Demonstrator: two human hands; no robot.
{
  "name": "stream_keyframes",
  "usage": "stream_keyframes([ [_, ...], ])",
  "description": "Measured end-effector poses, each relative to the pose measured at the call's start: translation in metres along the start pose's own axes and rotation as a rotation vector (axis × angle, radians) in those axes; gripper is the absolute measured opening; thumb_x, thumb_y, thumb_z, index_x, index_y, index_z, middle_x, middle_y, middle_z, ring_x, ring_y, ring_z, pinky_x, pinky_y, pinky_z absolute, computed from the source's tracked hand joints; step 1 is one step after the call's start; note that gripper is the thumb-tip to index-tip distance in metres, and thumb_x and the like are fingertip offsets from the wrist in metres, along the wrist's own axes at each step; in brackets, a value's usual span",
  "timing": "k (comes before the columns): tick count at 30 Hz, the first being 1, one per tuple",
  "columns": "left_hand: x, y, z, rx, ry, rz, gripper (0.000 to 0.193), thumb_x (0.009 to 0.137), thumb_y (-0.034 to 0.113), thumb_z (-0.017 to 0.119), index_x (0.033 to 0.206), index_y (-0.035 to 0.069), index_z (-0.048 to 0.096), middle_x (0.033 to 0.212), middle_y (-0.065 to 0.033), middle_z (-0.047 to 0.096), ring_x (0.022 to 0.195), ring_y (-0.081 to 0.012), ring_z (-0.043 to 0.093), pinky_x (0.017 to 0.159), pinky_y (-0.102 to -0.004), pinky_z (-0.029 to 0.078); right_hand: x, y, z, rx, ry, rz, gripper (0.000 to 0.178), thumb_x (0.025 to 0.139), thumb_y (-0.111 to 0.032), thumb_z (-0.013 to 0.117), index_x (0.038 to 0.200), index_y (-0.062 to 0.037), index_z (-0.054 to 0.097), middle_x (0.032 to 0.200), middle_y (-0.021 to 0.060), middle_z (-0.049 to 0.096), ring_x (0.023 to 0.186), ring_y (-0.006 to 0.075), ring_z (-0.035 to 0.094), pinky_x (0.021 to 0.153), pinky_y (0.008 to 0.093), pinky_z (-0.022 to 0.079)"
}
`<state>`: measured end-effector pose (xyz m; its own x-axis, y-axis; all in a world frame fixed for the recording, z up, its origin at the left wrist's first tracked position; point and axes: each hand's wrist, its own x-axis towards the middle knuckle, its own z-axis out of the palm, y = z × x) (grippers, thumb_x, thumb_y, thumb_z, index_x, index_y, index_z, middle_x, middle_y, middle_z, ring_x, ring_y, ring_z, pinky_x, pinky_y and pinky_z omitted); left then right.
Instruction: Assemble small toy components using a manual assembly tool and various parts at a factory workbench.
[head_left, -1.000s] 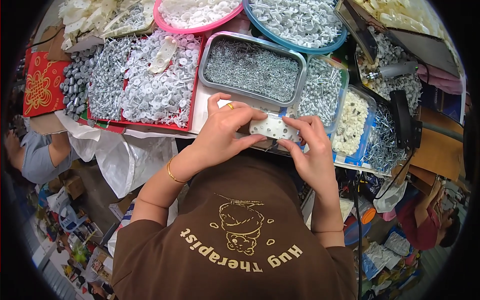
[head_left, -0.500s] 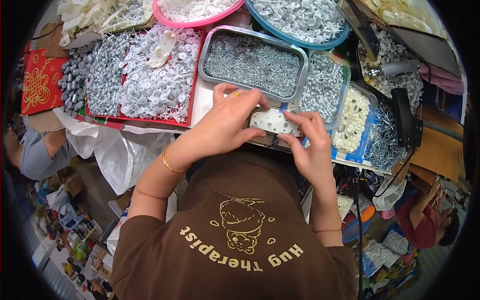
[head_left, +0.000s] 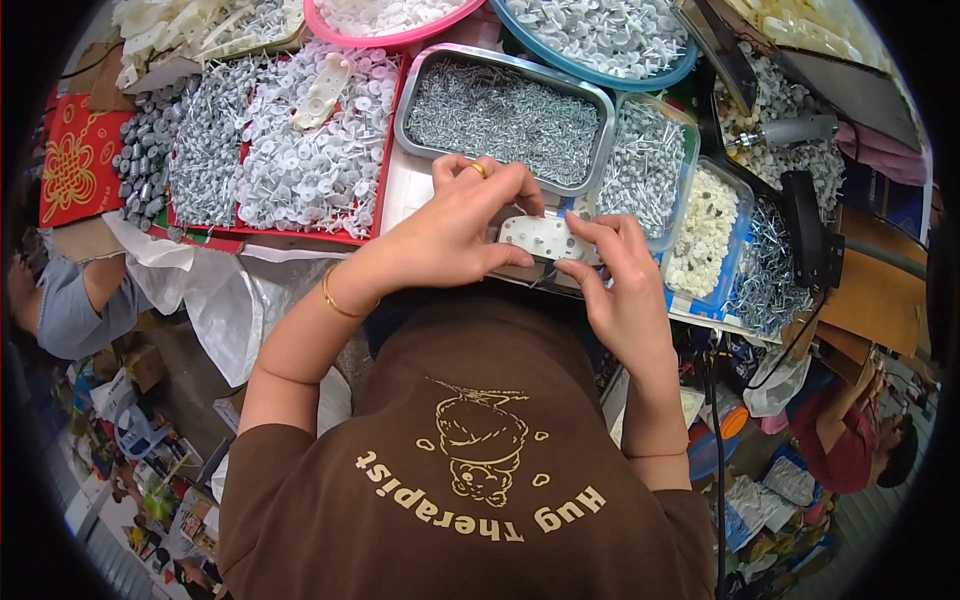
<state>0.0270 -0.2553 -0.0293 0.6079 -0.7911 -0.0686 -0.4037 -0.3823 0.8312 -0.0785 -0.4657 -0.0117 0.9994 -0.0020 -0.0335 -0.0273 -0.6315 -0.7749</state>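
A small white plastic plate with rounded ends and several holes lies level between my two hands, close to the near edge of the work surface. My left hand grips its left end, thumb on the near side and fingers curled over the far side. At the right end, the thumb and index finger of my right hand close on the plate. Just beyond my fingers stands a metal tray heaped with small silvery screws or pins. Whatever lies under the plate is hidden.
Left of the tray, a red box holds white round-headed pieces and metal pins. To the right are a clear bin of metal pins, a bin of cream bits and a power screwdriver. Pink and blue basins stand behind.
The plate has shifted slightly and its face looks different, with small raised points showing near its middle. Both hands keep nearly the same places, with small finger movements.
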Motion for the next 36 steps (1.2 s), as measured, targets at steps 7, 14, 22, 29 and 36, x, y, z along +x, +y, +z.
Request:
stream_keyframes([
  [7, -0.016, -0.002, 0.015, 0.124, 0.134, 0.091, 0.05, 0.076, 0.021, 0.085, 0.119, 0.011, 0.063, 0.11, -0.0007, 0.066, 0.111, -0.0191, 0.06, 0.108, -0.044, 0.027, 0.003, -0.005, -0.004, 0.018, -0.049, 0.041, 0.038, 0.083, 0.001, 0.074, 0.12, -0.0019, 0.065, 0.103, 0.015, 0.058, 0.081, 0.0323, 0.063, 0.07, 0.0408, 0.05],
  [14, -0.026, -0.013, 0.042, 0.303, 0.328, 0.265, 0.052, 0.073, 0.009, 0.078, 0.122, 0.003, 0.06, 0.116, -0.0086, 0.068, 0.112, -0.0248, 0.064, 0.105, -0.0487, 0.04, 0.012, 0.003, -0.005, 0.02, -0.086, 0.057, 0.039, 0.077, -0.006, 0.083, 0.113, -0.003, 0.069, 0.093, 0.0074, 0.056, 0.073, 0.0195, 0.054, 0.065, 0.0314, 0.047],
  [22, -0.029, -0.005, 0.046, 0.37, 0.382, 0.156, 0.042, 0.078, 0.011, 0.077, 0.115, 0.005, 0.061, 0.121, -0.0067, 0.071, 0.115, -0.0224, 0.064, 0.105, -0.0499, 0.032, -0.003, 0.01, -0.004, -0.115, -0.003, -0.056, 0.046, 0.078, -0.004, 0.081, 0.122, -0.0071, 0.067, 0.101, 0.0106, 0.065, 0.085, 0.0225, 0.066, 0.074, 0.0326, 0.053],
  [29, -0.019, 0.003, 0.029, 0.156, 0.282, -0.026, 0.037, 0.083, 0.029, 0.082, 0.109, 0.009, 0.066, 0.12, -0.0002, 0.072, 0.111, -0.0186, 0.059, 0.103, -0.0457, 0.026, 0.008, 0.019, -0.018, 0.097, -0.237, 0.163, 0.045, 0.084, 0.001, 0.073, 0.127, -0.0053, 0.062, 0.111, 0.0171, 0.074, 0.099, 0.0268, 0.074, 0.081, 0.0345, 0.058],
  [36, -0.022, -0.005, 0.037, 0.249, 0.394, 0.087, 0.035, 0.082, 0.037, 0.082, 0.103, 0.011, 0.071, 0.097, 0.0021, 0.073, 0.101, -0.0204, 0.062, 0.099, -0.0497, 0.029, 0.005, 0.021, -0.017, 0.108, -0.238, 0.153, 0.042, 0.084, 0.003, 0.075, 0.124, -0.0022, 0.064, 0.116, 0.0135, 0.074, 0.104, 0.0221, 0.073, 0.083, 0.0329, 0.058],
])
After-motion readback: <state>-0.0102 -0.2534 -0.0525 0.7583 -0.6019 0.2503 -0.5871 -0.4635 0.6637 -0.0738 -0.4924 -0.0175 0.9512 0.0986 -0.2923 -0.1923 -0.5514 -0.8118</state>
